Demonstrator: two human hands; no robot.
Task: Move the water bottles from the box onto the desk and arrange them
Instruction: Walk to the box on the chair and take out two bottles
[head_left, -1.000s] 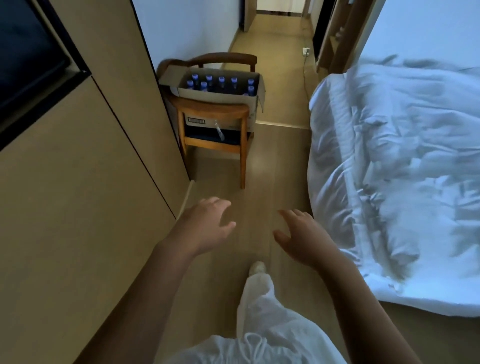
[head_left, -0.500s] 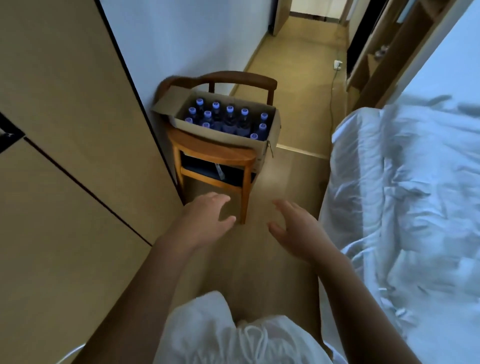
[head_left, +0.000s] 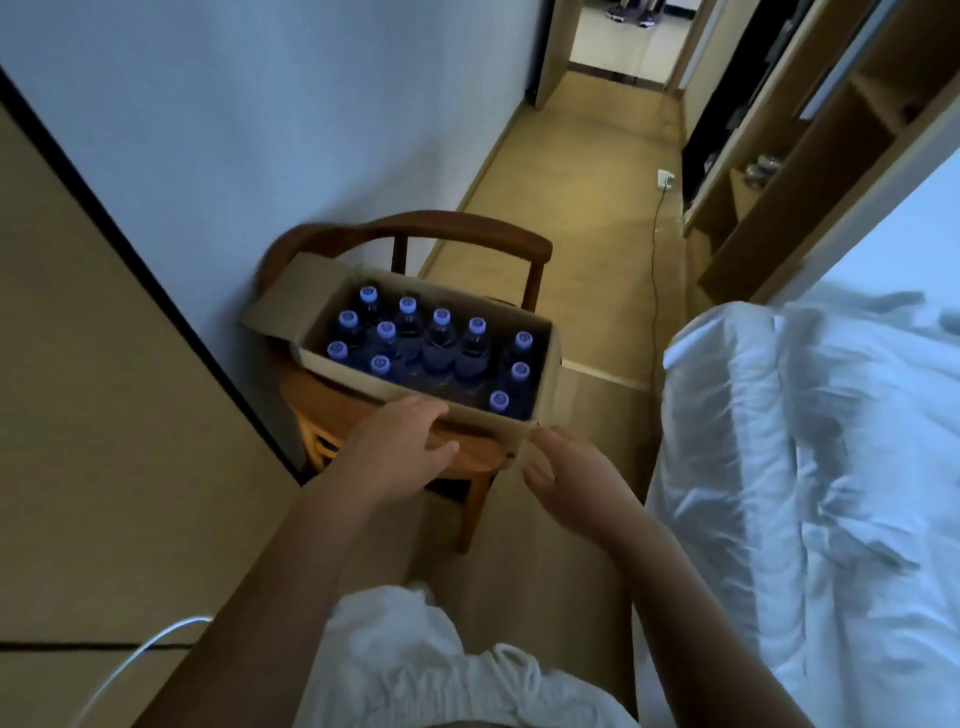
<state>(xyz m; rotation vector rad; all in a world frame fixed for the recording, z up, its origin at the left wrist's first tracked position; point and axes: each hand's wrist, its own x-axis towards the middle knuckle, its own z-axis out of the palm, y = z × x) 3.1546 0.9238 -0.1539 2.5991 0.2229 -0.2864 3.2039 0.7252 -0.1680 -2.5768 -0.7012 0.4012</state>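
Bottles (head_left: 440, 340) upright in open box (head_left: 470, 410) on chair (head_left: 467, 236). Our L hand (head_left: 397, 449) & R hand (head_left: 569, 480), both spread, empty, just short of box. We'd grip necks, one per hand, lift straight up.

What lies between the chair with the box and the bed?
In the head view only bare wooden floor separates the chair, which carries the box, from the bed; a thin cable runs along it farther back.
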